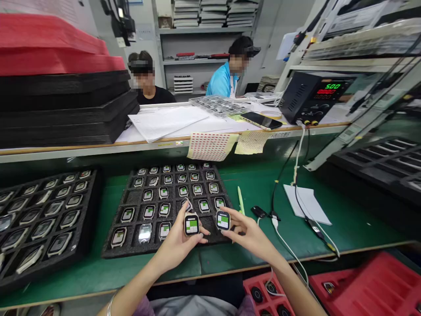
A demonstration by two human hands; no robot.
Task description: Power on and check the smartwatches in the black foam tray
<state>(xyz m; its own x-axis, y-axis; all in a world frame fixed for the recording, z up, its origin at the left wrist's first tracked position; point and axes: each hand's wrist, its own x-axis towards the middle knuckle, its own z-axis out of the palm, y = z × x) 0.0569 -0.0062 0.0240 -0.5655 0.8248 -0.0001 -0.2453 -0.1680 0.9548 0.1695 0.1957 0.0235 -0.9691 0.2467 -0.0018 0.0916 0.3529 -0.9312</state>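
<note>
The left forearm (pixel 140 281) and the right forearm (pixel 291 278) reach in over the near edge of the worktop (pixel 368 210), slanting toward each other. The left hand (pixel 177 236) is turned inward, its thumb and raised index finger closed in a grip, more fingertips (pixel 204 231) showing beyond. The right hand (pixel 245 229) faces it in a pinch, index finger above, thumb below, the remaining fingers bent. The hands are near each other, not touching.
</note>
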